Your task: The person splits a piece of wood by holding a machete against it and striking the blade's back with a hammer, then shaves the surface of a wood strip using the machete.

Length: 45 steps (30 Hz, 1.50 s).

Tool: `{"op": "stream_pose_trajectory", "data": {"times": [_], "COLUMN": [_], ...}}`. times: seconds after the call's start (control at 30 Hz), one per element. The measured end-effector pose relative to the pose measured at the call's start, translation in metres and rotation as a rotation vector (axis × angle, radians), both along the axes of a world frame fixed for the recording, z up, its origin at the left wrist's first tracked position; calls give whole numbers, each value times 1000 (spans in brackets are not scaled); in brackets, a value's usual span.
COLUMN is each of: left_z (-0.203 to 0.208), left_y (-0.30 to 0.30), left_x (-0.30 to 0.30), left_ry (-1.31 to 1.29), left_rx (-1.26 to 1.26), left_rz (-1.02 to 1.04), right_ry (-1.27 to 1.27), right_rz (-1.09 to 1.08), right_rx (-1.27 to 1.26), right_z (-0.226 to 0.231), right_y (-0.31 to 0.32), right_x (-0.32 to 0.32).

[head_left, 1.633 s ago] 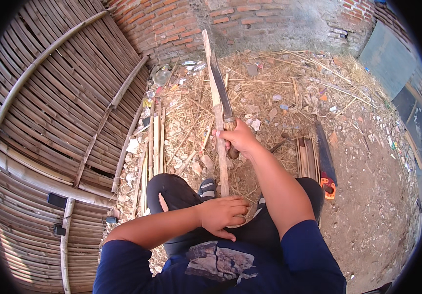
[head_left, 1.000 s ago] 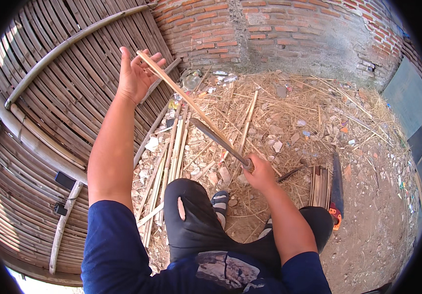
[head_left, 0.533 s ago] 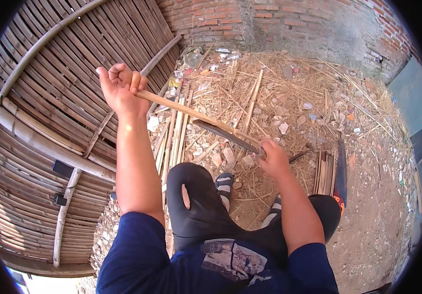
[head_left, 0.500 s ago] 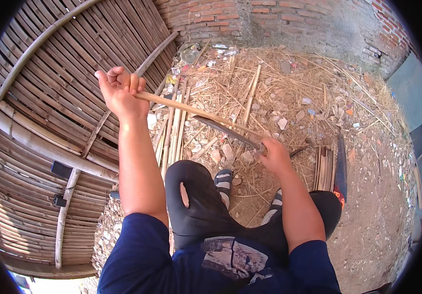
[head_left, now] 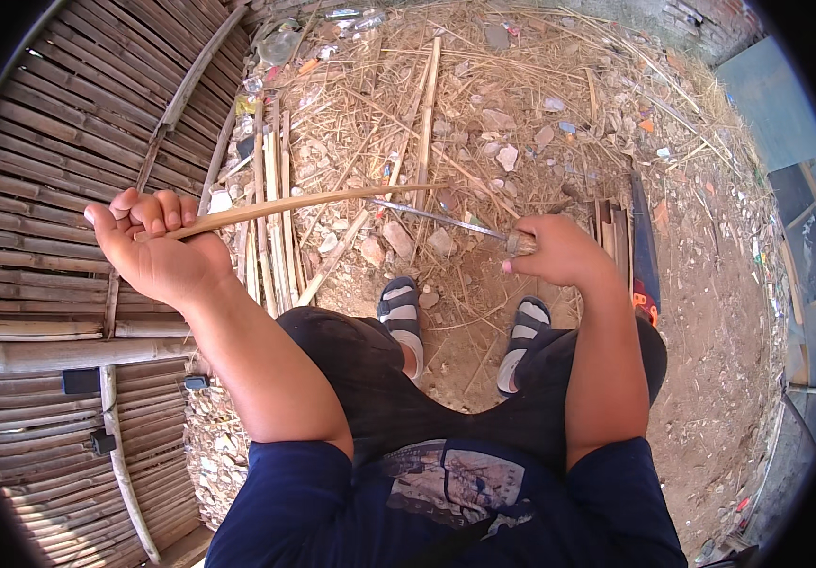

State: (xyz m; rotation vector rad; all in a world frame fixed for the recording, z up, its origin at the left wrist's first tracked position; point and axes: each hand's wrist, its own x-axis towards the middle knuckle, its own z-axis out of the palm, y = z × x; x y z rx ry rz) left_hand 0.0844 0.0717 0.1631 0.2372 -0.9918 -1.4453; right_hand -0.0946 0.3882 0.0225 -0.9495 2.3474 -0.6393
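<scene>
My left hand (head_left: 166,241), palm turned up, is closed around one end of a thin bamboo strip (head_left: 304,202). The strip reaches across in front of me to the right, its far tip tapering over the littered ground. In my right hand (head_left: 559,251) is the wooden handle of a long-bladed knife (head_left: 441,219). Its narrow blade points left and lies just below the strip; whether the two touch I cannot tell. My knees are bent and spread below, between both arms.
Several split bamboo lengths (head_left: 275,222) lie on the left, beside a slatted bamboo wall (head_left: 57,218). Dark bamboo pieces (head_left: 609,232) and a saw (head_left: 645,251) with an orange handle rest by my right knee. Stones, straw and litter cover the ground ahead.
My left hand has moved left and down with the strip, which now stands apart from my right hand. The knife has turned flatter. The view has tilted downward.
</scene>
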Motion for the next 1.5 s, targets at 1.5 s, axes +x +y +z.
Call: {"op": "stream_pose_trajectory", "data": {"times": [1.5], "left_z": [-32], "left_y": [-31], "left_x": [4], "left_ry": [64], "left_rx": [-277], "left_rz": [-322], "right_ry": [-144], "right_rz": [-291], "right_rx": [-328], "right_z": [-65], "right_y": [-103], "right_x": [103]}}
